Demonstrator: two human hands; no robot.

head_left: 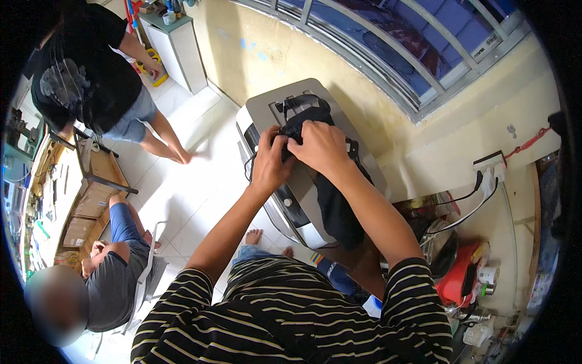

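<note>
A black cloth item (pixel 336 203), its exact kind unclear, lies bunched across the grey top of a white-sided machine (pixel 285 112). Its long end hangs down the lid toward me. My left hand (pixel 270 164) pinches the bunched far part, fingers curled in. Beside it, almost touching, my right hand (pixel 321 145) grips the same bunch from the right. Black straps (pixel 303 100) lie on the lid just beyond my hands. Part of the cloth is hidden under my right forearm.
Against the wall at right are a red bag (pixel 458 279), pots and cables hanging from a socket (pixel 490 164). A person (pixel 115 273) sits at lower left by a workbench (pixel 91 194); another person (pixel 85 73) stands at upper left. A barred window (pixel 418 48) is above.
</note>
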